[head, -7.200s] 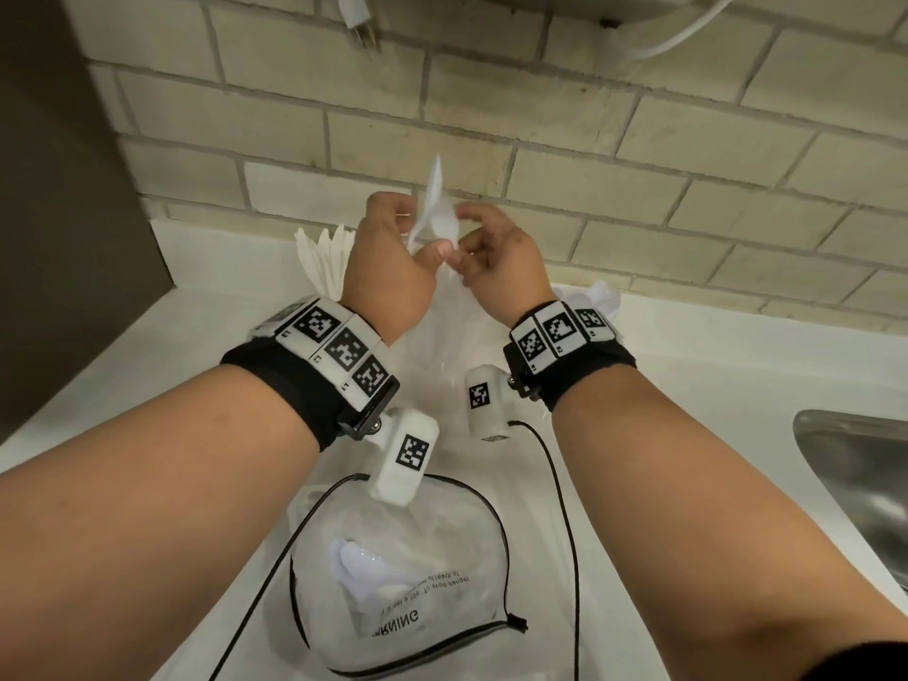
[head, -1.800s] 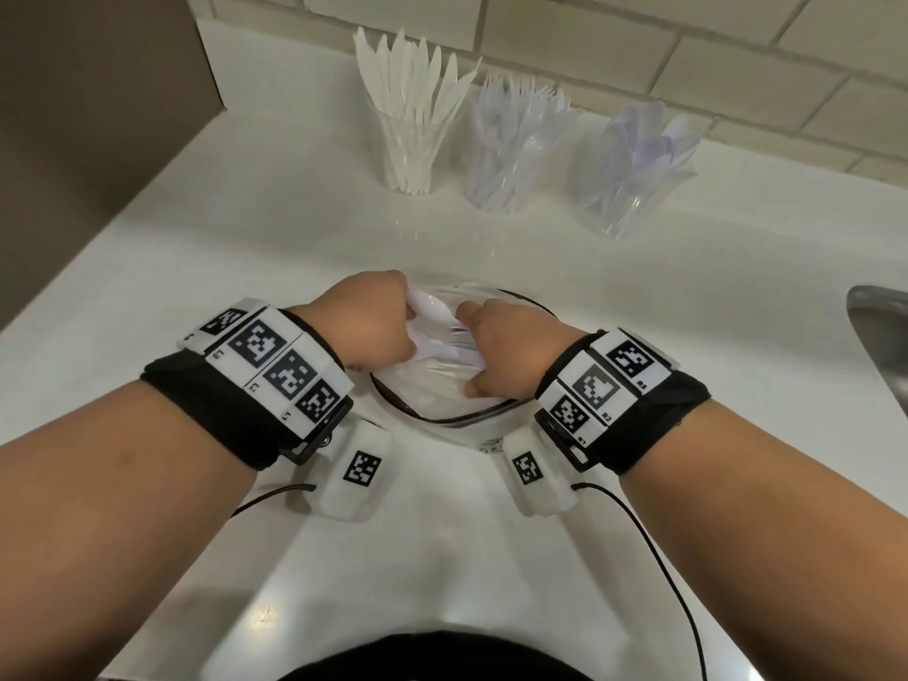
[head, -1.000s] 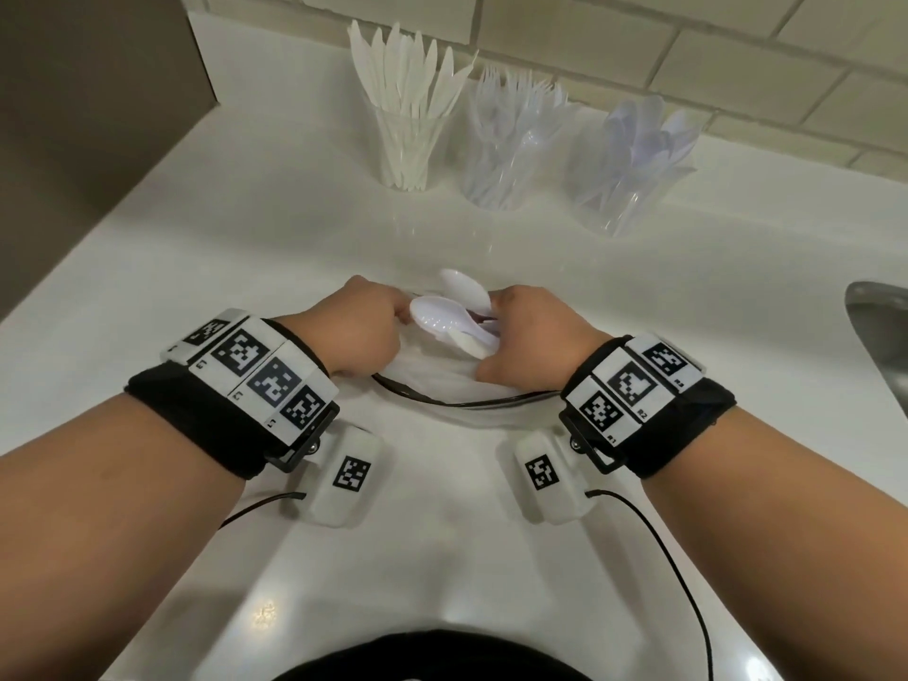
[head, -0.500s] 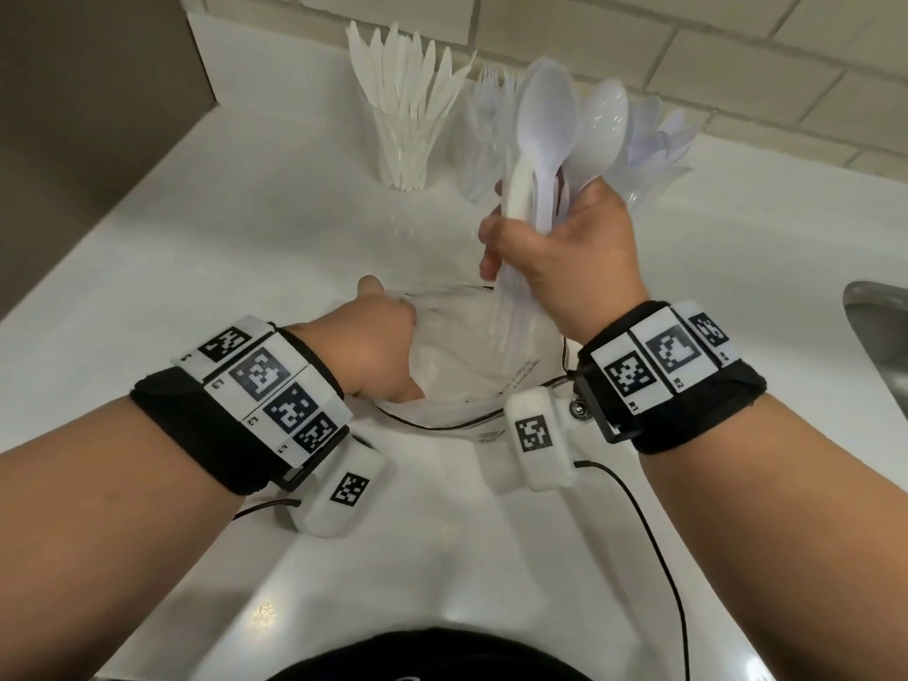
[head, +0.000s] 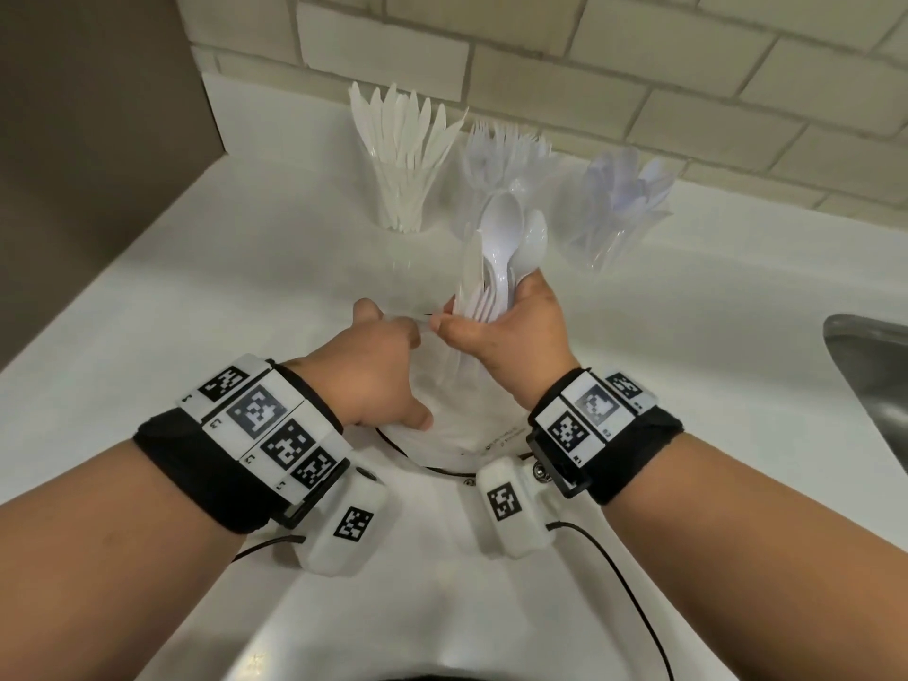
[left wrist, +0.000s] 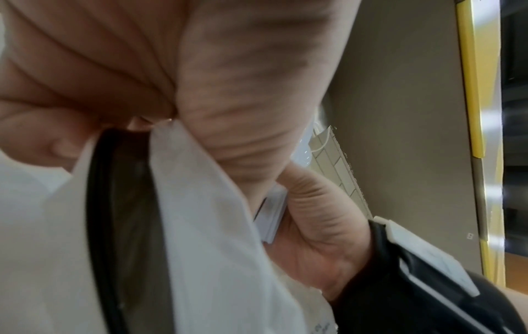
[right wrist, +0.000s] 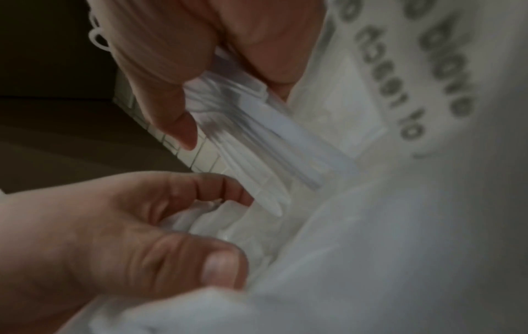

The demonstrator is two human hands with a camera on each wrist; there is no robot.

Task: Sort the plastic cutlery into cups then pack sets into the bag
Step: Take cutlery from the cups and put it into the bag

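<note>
White countertop (head: 245, 287), beige brick wall (head: 540, 66), steel sink (head: 874, 376) at right.

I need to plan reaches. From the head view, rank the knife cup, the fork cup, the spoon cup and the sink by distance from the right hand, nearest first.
From the right hand, which grips a bundle of cutlery:
1. Fork cup, straight behind the hand.
2. Knife cup, back left, and spoon cup, back right: too close to call.
3. Sink, far right edge of the counter.
</note>
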